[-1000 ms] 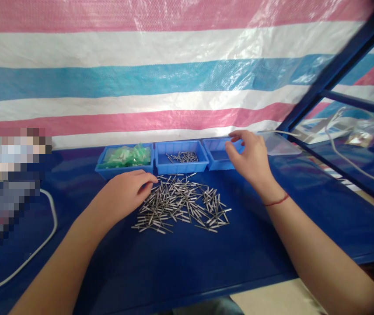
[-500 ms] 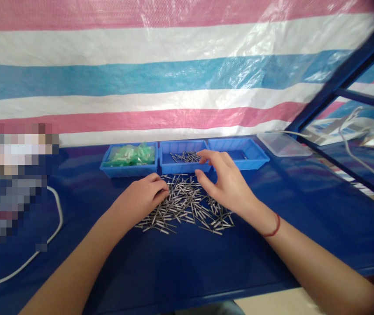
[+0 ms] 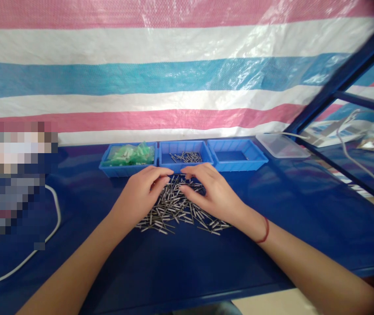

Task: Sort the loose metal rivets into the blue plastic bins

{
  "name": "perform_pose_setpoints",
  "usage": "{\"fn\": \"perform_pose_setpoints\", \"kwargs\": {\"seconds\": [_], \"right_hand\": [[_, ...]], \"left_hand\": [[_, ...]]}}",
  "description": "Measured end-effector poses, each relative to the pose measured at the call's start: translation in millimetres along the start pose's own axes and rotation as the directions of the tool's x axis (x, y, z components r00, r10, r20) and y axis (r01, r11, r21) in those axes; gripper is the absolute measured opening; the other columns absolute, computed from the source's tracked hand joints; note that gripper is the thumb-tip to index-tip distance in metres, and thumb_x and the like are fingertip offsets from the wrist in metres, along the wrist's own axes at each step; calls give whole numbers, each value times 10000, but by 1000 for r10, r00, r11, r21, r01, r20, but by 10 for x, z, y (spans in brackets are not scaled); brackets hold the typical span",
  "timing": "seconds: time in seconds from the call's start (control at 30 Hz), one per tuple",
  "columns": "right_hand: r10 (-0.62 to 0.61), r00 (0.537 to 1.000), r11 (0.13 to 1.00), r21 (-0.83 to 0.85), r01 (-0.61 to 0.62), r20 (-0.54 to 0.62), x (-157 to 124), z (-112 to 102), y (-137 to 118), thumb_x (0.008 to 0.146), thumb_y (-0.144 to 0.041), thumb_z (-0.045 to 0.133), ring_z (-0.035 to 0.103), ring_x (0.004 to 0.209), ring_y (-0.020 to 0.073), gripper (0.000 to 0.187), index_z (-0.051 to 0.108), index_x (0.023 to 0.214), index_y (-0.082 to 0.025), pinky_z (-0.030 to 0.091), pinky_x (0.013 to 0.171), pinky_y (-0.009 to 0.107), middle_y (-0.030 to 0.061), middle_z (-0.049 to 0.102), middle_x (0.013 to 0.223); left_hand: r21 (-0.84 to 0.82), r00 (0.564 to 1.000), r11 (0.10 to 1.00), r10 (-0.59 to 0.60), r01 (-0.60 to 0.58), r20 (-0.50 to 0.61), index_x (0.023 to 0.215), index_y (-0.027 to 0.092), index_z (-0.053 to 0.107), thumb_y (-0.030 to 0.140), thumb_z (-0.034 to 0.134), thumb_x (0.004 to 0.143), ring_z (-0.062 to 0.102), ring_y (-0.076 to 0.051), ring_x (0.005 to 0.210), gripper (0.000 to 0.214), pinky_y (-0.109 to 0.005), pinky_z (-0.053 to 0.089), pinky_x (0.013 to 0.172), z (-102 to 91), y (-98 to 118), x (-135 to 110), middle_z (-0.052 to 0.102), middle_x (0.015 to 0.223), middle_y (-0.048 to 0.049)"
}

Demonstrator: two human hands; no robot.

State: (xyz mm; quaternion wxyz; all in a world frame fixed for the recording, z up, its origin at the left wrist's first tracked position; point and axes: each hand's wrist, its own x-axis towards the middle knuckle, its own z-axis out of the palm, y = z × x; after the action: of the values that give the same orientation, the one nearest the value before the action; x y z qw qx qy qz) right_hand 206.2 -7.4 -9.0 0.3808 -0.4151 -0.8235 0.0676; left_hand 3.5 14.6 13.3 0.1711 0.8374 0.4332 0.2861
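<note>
A heap of silver blind rivets (image 3: 173, 203) lies spread on the blue tabletop between my hands. My left hand (image 3: 139, 190) is over the heap's left side, thumb and forefinger closed together on what looks like one thin rivet (image 3: 178, 174) pointing right. Facing it, my right hand (image 3: 211, 190) hovers over the right side, thumb and fingers apart, fingertips close to that rivet's far end. Just behind the hands, a blue middle bin (image 3: 165, 146) holds a small batch of rivets (image 3: 190, 157). My fingers cover part of its front wall.
To its left, a blue bin (image 3: 105, 164) contains green and clear plastic packets (image 3: 131, 154). The right blue bin (image 3: 255, 162) has a tiny piece inside. Beyond it lies a clear plastic lid (image 3: 281, 146). A white cable (image 3: 58, 214) curves at left; a dark frame (image 3: 331, 94) rises at right.
My right hand has come away from the middle bin, moving left and down toward my left hand. My left hand has lifted slightly up and right from the heap, with a rivet at its fingertips.
</note>
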Motion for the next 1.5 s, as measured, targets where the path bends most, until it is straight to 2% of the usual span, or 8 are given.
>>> {"fn": "perform_pose_setpoints", "kwargs": {"seconds": [0.1,0.2,0.5,0.6,0.7,1.1,1.27,1.5], "right_hand": [[-51,998,994,101,49,21,1,36,-77,885,-301,567,584,894,202,184,605,1013,-175,441,837,362,66,673,949],[-11,1000,975,220,11,-3,-3,63,-132,908,-235,528,597,805,167,116,631,904,-181,447,778,322,43,683,847],[110,992,910,393,-129,69,7,83,-158,896,-254,551,601,744,136,134,668,859,-199,455,728,282,19,688,805],[146,987,915,370,-161,68,-7,99,-151,900,-307,544,594,716,140,191,667,810,-193,458,689,280,26,685,778],[155,986,918,359,-166,59,-20,108,-144,896,-345,547,605,726,150,213,668,809,-192,467,689,290,33,690,780],[190,975,878,425,-220,112,-7,102,-111,895,-276,547,613,783,153,152,676,928,-204,466,707,280,28,697,868],[277,958,863,420,-281,72,-6,101,-101,867,-294,582,563,667,127,133,655,875,-183,431,605,256,13,663,787],[329,944,860,423,-285,-32,3,72,-84,873,-352,562,579,703,141,177,622,835,-190,460,634,270,21,647,788]], "left_hand": [[-220,994,975,-63,41,-91,1016,200,655,269,538,889,643,-146,848,186,-243,499,780,44,126,-37,690,958,-22],[-366,982,928,-133,76,-134,977,202,660,273,582,865,646,-124,815,154,-200,505,743,96,210,-72,694,920,-8],[-546,958,830,-240,118,-156,1003,204,653,300,625,831,646,-122,802,198,-196,517,726,213,222,-93,692,914,-8],[-538,961,826,-260,171,-92,1020,197,649,329,644,808,646,-138,789,250,-220,524,711,234,205,-95,691,936,-21],[-503,965,841,-257,201,-44,917,187,669,341,629,814,647,-151,790,189,-236,526,719,222,196,-94,696,873,-16],[-508,963,839,-261,195,-63,911,183,682,314,620,818,653,-160,830,173,-254,527,776,183,206,-82,708,896,-23],[-465,970,869,-233,173,-75,919,186,678,316,601,837,644,-154,836,172,-247,517,776,163,173,-73,702,898,-19],[-355,980,918,-196,176,-21,920,189,645,351,540,875,628,-151,796,197,-252,499,732,147,116,-48,683,874,-14]]}}
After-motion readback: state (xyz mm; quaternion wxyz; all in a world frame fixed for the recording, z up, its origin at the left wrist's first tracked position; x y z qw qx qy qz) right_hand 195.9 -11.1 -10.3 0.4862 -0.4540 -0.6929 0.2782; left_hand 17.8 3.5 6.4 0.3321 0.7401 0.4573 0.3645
